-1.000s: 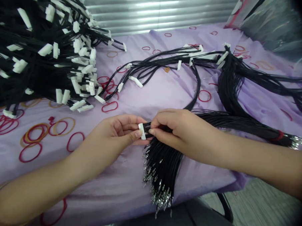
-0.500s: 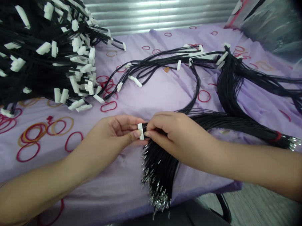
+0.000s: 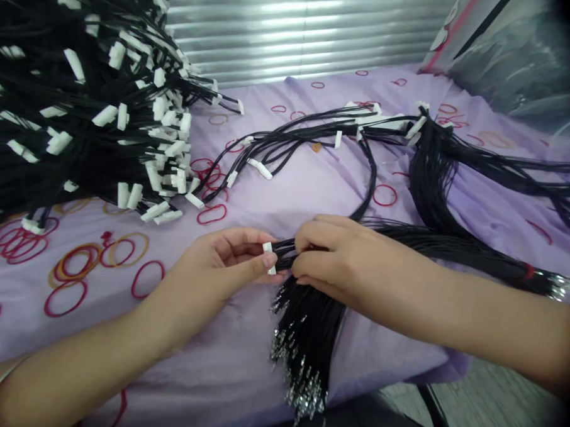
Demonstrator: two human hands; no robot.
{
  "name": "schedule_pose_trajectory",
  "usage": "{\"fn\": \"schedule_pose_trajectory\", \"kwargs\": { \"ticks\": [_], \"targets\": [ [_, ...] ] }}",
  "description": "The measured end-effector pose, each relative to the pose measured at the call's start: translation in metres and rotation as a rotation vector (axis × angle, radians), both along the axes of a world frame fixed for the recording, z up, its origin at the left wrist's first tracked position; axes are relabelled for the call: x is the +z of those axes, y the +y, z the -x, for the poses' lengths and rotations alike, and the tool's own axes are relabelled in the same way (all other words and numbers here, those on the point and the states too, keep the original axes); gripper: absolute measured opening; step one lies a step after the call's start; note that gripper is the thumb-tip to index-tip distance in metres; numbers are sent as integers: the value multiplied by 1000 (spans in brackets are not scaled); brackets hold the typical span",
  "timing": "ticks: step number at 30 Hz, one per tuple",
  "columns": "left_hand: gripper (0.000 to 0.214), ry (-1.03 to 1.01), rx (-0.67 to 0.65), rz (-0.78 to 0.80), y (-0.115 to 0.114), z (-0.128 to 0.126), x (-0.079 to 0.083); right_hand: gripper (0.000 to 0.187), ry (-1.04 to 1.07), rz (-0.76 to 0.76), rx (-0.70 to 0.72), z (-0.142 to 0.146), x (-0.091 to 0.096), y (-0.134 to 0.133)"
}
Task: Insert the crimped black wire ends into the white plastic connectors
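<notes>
My left hand (image 3: 221, 266) pinches a small white connector (image 3: 268, 257) between thumb and fingers at the middle of the table. Just to its right, my right hand (image 3: 337, 258) is closed on the thin black wires (image 3: 283, 255) that run into that connector. Under my right hand lies a thick bundle of black wires (image 3: 309, 326) whose bare metal terminals (image 3: 302, 389) hang over the table's front edge. The bundle stretches right to a red band (image 3: 528, 272).
A large heap of finished black harnesses with white connectors (image 3: 73, 116) fills the back left. More harnesses (image 3: 338, 126) lie at the back centre and right. Red and orange rubber bands (image 3: 79, 266) are scattered on the purple cloth (image 3: 288, 194). A corrugated metal wall (image 3: 305, 30) stands behind.
The view has shifted slightly, so everything sits lower in the picture. My right hand has slid a little to the right along the wires, away from the connector. My left hand keeps its pinch.
</notes>
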State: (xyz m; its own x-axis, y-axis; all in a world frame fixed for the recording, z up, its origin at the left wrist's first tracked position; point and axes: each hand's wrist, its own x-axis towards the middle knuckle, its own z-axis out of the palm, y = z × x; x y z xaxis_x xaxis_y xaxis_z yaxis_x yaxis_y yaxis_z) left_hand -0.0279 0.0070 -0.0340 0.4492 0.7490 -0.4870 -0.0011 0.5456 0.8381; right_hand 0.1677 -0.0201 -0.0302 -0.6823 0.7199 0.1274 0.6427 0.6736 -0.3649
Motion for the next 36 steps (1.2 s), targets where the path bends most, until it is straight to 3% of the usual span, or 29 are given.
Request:
{"fn": "schedule_pose_trajectory", "kwargs": {
  "ticks": [12,22,25,30,36],
  "targets": [
    [15,-69,-45,27,4,3,-6,21,195,82,-85,7,8,-6],
    [13,-27,-53,1,3,3,-5,14,15,-74,84,4,-4,-4],
    [14,-23,-45,14,3,2,-5,18,80,-12,103,4,1,-4],
    [12,-61,-62,13,4,2,-6,13,178,133,-13,5,12,-6],
    [12,-41,-87,-3,5,2,-6,9,246,208,-187,5,9,-3]
  ]
}}
